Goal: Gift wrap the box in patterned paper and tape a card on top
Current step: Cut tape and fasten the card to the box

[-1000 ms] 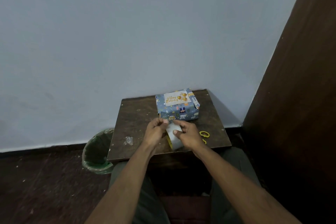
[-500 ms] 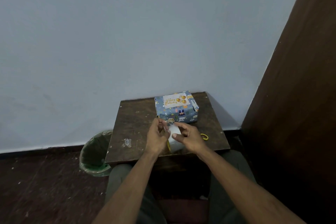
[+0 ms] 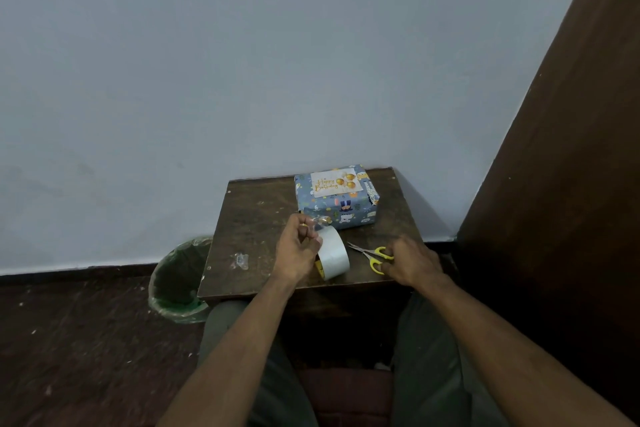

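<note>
Right hand off the tape roll since a moment ago, fingers now closing on scissors near table front edge; left hand pinching pulled tape, cut likely next.

I'm sitting in a plain room of a home, knees under a small, scuffed dark wooden table pushed against a bare pale blue wall. Off its left edge a green-lined waste bin stands on the dark speckled floor; a brown wooden panel rises at right.
</note>
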